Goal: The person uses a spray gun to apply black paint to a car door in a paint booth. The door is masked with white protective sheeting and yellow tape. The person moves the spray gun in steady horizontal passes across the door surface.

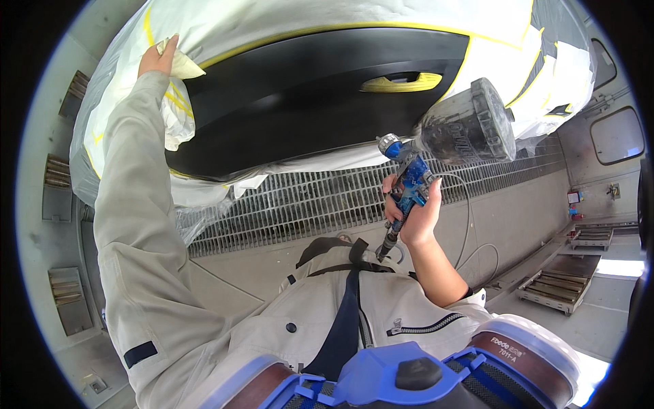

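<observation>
My left hand (158, 60) is raised at the upper left and closed on a pale yellow cloth (185, 66). The cloth lies by the far-left end of a black car door panel (293, 95). Yellow tape and white masking sheet (231, 22) border that panel, and its door handle (402, 83) is wrapped in yellow tape. Right of centre, my right hand (420, 213) grips a blue spray gun (412, 178) by its handle, below the panel. A large, paint-stained grey cup (470, 126) sits on the gun and overlaps the panel's right end. A hose runs from the gun's lower end.
Floor grating (293, 204) runs beneath the car. A thin air hose (468, 225) loops down behind my right forearm. Louvred vents (558, 283) line the walls on both sides. A blue respirator (409, 375) fills the lower edge.
</observation>
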Motion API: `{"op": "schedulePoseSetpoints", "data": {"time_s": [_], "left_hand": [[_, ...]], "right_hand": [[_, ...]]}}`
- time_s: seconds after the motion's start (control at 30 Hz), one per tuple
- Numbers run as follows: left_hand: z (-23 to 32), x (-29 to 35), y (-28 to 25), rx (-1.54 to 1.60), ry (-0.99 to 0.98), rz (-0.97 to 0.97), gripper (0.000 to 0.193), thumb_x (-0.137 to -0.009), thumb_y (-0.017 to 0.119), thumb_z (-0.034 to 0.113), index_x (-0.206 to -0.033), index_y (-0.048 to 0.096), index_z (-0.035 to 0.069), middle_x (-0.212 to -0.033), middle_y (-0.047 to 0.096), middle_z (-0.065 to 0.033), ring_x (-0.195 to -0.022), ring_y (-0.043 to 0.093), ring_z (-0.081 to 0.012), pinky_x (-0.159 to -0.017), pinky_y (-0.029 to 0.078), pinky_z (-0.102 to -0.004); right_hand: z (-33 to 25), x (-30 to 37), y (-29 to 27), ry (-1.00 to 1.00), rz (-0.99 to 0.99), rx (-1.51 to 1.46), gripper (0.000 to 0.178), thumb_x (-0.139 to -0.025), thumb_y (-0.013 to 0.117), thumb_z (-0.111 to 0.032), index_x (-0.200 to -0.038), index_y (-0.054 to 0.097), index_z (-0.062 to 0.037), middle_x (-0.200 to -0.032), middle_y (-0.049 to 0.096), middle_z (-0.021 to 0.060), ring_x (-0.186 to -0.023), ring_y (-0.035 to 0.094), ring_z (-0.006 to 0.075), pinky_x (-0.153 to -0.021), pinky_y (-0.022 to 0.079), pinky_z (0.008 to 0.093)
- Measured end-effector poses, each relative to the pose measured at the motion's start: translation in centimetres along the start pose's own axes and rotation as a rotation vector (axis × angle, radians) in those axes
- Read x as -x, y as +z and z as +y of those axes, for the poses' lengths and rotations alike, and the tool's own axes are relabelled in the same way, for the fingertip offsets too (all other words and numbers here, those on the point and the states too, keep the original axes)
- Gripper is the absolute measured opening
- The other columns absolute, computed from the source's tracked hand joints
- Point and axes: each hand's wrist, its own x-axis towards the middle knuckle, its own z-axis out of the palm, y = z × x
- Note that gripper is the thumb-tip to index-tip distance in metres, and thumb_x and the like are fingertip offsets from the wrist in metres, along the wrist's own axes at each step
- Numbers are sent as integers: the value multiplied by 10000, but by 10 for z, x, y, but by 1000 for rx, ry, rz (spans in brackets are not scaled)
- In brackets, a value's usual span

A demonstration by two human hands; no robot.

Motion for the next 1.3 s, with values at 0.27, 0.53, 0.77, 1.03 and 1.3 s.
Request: {"op": "schedulePoseSetpoints", "data": {"time_s": [0.27,0.53,0.77,1.03,1.3], "left_hand": [[-3,-3,2,6,-11,32,692,-947,639,675,-1019,770,0,-947,773,-184,-917,720,-334,-887,523,-414],[0,-2,0,7,-24,31,682,-951,634,666,-1032,773,3,-966,778,-189,-934,727,-349,-895,523,-416],[1,-2,1,14,-6,58,665,-950,641,657,-1016,775,9,-961,778,-181,-922,725,-336,-890,524,-412],[-2,-3,1,36,-24,55,652,-950,655,642,-1006,769,3,-932,771,-177,-905,724,-327,-879,524,-409],[-2,-2,1,53,-10,72,664,-951,640,654,-1003,763,4,-931,770,-181,-900,723,-335,-871,522,-415]], "right_hand": [[0,-1,3,-23,0,35,854,-1021,285,-798,-1051,583,2,-914,647,70,-462,406,84,-435,380,270],[1,-1,4,-21,2,23,853,-1025,290,-793,-1065,580,7,-951,658,85,-459,397,92,-440,387,275],[4,0,1,-25,-23,-2,856,-1028,295,-796,-1087,573,12,-961,656,87,-459,400,88,-435,387,266],[10,1,2,-6,18,17,895,-1021,260,-805,-1098,564,34,-970,645,104,-453,402,93,-432,393,273],[6,2,4,1,-22,29,852,-1030,279,-795,-1106,575,0,-986,652,81,-469,400,90,-443,388,272]]}}
